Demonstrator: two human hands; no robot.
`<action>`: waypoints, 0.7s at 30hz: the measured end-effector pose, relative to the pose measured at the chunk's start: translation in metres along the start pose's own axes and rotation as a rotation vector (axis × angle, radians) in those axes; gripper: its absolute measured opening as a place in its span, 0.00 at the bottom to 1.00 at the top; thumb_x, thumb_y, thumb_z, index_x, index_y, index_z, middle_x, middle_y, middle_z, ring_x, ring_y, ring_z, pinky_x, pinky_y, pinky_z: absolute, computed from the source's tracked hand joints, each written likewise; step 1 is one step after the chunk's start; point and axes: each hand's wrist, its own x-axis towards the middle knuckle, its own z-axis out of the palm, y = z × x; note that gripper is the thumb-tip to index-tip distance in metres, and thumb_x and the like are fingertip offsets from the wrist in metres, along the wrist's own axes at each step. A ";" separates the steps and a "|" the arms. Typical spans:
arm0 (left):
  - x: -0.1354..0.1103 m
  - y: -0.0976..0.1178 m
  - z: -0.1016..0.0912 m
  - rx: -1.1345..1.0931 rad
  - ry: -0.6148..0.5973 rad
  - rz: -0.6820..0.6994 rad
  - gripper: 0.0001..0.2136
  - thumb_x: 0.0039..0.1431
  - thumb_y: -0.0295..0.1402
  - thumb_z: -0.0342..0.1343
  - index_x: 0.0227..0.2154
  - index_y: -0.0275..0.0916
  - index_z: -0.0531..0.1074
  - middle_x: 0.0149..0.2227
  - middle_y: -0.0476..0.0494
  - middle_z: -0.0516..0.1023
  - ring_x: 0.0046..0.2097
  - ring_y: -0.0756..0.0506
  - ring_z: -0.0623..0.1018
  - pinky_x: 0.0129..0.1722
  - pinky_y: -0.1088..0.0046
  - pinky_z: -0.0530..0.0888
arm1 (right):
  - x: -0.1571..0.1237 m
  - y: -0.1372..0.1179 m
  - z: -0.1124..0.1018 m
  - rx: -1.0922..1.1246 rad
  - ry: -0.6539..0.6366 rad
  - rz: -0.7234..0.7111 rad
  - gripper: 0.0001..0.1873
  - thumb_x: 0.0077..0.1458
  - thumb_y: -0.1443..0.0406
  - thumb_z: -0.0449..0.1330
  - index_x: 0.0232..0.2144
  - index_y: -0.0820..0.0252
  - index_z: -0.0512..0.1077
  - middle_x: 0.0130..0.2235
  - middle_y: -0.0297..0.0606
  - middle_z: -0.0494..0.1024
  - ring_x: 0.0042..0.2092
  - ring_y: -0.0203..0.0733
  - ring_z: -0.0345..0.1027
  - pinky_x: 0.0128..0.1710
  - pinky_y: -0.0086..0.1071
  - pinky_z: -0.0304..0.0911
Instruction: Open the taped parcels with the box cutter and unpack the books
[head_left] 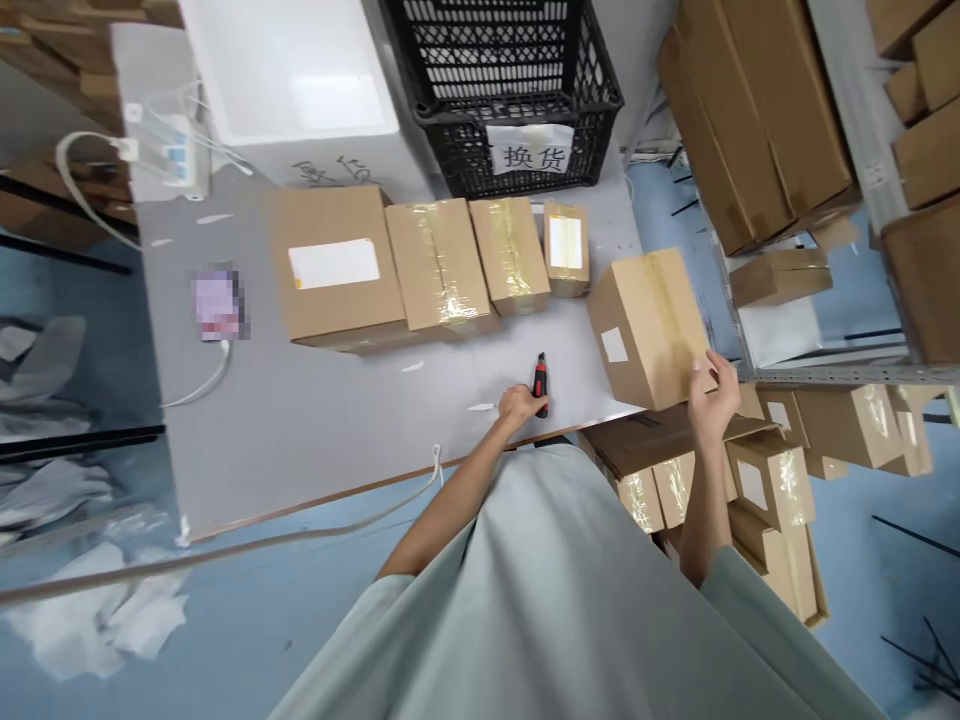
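A red and black utility knife is at the front edge of the grey table, its tip pointing away from me. My left hand is closed at the lower end of its handle, fingertips against it. To the right, a taped cardboard box with a small white label on its side sits tilted at the table's right edge. My right hand grips this box by its near right corner, thumb and fingers at the edge. Part of the right fingers' contact is hidden.
Several cardboard boxes stand in a row behind the knife. Beyond them are a white bin and a black crate. A phone-sized blurred item with a cable lies left. More boxes and shelving are at right.
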 end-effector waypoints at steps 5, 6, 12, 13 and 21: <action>0.005 0.057 0.008 0.006 0.044 0.083 0.24 0.64 0.47 0.73 0.55 0.35 0.84 0.57 0.21 0.87 0.62 0.24 0.85 0.57 0.55 0.81 | 0.004 0.067 -0.001 -0.057 0.061 0.287 0.57 0.62 0.32 0.65 0.75 0.68 0.69 0.74 0.69 0.70 0.78 0.69 0.64 0.79 0.66 0.61; 0.006 0.069 0.006 -0.015 0.072 0.123 0.27 0.68 0.47 0.70 0.61 0.33 0.81 0.62 0.19 0.84 0.64 0.25 0.84 0.61 0.54 0.80 | -0.003 0.075 0.002 0.001 0.066 0.395 0.63 0.59 0.30 0.65 0.78 0.70 0.63 0.77 0.71 0.66 0.80 0.70 0.62 0.78 0.65 0.62; 0.043 0.175 -0.059 -0.670 0.415 0.750 0.34 0.77 0.49 0.63 0.78 0.40 0.67 0.80 0.28 0.68 0.76 0.31 0.74 0.77 0.53 0.69 | -0.082 0.074 0.031 0.445 -0.073 0.785 0.66 0.60 0.27 0.65 0.85 0.55 0.52 0.81 0.57 0.64 0.82 0.58 0.62 0.76 0.54 0.69; 0.051 0.195 -0.075 -0.694 0.438 0.823 0.34 0.76 0.49 0.65 0.77 0.40 0.68 0.81 0.30 0.67 0.80 0.31 0.69 0.81 0.52 0.64 | -0.093 0.066 0.038 0.510 -0.120 0.790 0.64 0.61 0.28 0.65 0.84 0.53 0.54 0.80 0.55 0.66 0.81 0.58 0.63 0.76 0.54 0.70; 0.040 0.249 -0.125 -0.473 0.260 0.706 0.17 0.75 0.38 0.63 0.59 0.35 0.83 0.51 0.32 0.88 0.56 0.31 0.84 0.67 0.51 0.76 | -0.122 0.005 0.051 0.707 -0.151 0.842 0.54 0.67 0.33 0.63 0.84 0.48 0.58 0.81 0.46 0.68 0.83 0.55 0.59 0.81 0.55 0.64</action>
